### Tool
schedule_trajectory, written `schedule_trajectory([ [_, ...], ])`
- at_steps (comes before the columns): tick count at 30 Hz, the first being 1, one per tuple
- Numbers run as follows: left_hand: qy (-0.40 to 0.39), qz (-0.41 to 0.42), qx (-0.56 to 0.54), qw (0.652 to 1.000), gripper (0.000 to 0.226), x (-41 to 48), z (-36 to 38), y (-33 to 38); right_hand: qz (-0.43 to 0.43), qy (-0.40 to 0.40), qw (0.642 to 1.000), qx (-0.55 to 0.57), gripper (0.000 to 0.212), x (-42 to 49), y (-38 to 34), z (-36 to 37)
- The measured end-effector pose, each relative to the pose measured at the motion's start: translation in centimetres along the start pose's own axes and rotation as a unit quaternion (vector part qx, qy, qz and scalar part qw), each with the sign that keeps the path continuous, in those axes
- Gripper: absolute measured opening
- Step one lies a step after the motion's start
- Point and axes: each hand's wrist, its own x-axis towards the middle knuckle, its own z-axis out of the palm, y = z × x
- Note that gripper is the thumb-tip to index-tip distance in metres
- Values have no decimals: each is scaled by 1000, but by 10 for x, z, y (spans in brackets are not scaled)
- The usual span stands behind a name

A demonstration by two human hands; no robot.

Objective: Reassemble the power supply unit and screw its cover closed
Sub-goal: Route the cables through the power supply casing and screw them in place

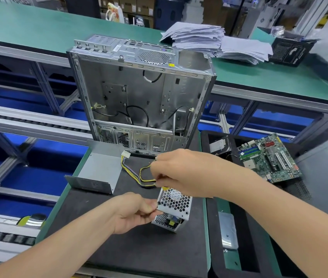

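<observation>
Power supply unit [174, 205] — perforated end toward camera, long axis receding.

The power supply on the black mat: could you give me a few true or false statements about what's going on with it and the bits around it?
1. Both hands, left hand and right hand, touch the power supply. True.
2. The grey cover is already fitted on it. False: it lies apart, to the left.
3. The computer case stands upright and open. True.
4. The motherboard sits inside the case. False: it lies to the right.
</observation>
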Motion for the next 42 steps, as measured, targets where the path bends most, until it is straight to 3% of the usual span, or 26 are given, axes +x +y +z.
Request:
schedule_trajectory([
  [1,-3,-2,-3,1000,19,1,0,0,-19,-11,1000,11,9,-4,3,-3],
  [3,-9,-5,-8,1000,20,-1,1,1,-63,-31,998,3,39,-8,9,-7],
  [5,-13,-6,-8,1000,22,0,0,1,-87,-37,996,-1,51,-8,10,-10],
  [23,-62,-23,-46,997,23,-11,0,4,-68,-11,997,31,32,-15,3,-8],
  [33,-86,45,35,995,21,-20,5,2,-39,-17,999,33,31,-18,-2,-8],
  [42,-76,48,52,995,24,-18,7,1,14,10,999,41,8,-21,-7,-5],
])
